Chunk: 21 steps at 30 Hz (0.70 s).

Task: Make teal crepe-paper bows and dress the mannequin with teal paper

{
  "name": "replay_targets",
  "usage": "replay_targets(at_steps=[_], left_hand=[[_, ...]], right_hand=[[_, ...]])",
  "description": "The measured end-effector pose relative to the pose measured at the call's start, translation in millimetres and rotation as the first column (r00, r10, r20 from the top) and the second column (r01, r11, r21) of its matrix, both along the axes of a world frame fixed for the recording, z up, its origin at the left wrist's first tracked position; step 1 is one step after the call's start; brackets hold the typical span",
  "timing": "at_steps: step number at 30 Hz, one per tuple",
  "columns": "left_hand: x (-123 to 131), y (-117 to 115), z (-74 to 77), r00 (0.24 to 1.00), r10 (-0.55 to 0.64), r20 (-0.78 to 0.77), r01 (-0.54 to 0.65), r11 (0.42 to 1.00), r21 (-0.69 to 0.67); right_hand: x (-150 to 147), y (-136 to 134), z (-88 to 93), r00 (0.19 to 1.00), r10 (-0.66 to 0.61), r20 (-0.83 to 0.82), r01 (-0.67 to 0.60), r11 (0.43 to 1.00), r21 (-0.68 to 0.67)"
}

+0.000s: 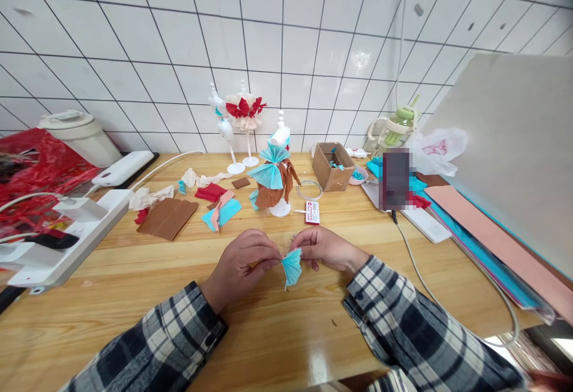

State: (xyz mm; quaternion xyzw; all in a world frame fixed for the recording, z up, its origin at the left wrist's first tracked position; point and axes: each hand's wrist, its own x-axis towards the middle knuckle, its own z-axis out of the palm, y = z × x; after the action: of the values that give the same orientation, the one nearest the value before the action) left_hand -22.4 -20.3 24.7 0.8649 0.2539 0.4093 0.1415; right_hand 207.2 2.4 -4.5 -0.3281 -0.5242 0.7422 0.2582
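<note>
My left hand [244, 264] and my right hand [323, 247] meet above the wooden table [134, 272], both with fingers pinched on a small pleated light-blue paper fan [292, 266]. The fan spreads downward between the two hands. Just behind them stands a small white mannequin stand [276, 180] dressed in brown and light-blue crepe paper. Both forearms wear plaid sleeves.
Paper scraps [215, 201] in brown, red and blue lie at the back left. A cardboard box [332, 166], a wire ring [309, 190], a white tag [312, 212] and a second dressed stand [245, 119] sit behind. Coloured paper sheets [483, 243] and a cable [416, 267] lie right; a white power strip [67, 231] left.
</note>
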Motion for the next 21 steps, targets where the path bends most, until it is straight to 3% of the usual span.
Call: replay_targets(at_steps=[7,11,16,21], left_hand=[[-1,1,-3.6,0.998,-0.057,-0.026,0.057,0.998,-0.003],[-1,0,-0.4,0.998,0.05,0.031,-0.046,0.994,-0.101],[-4,4,-3.4,0.967,0.248,0.067,-0.224,0.941,-0.252],[-6,7,-7.0,0.966,0.254,0.037,-0.236,0.936,-0.262]], right_hand=[[6,4,4.3,0.991,0.04,0.131,-0.055,0.992,0.112],[8,7,5.6,0.981,-0.068,0.183,0.038,0.986,0.163],[10,9,9.2,0.975,-0.223,0.011,0.222,0.974,0.044],[16,11,9.5,0.926,-0.362,-0.109,0.354,0.932,-0.081]])
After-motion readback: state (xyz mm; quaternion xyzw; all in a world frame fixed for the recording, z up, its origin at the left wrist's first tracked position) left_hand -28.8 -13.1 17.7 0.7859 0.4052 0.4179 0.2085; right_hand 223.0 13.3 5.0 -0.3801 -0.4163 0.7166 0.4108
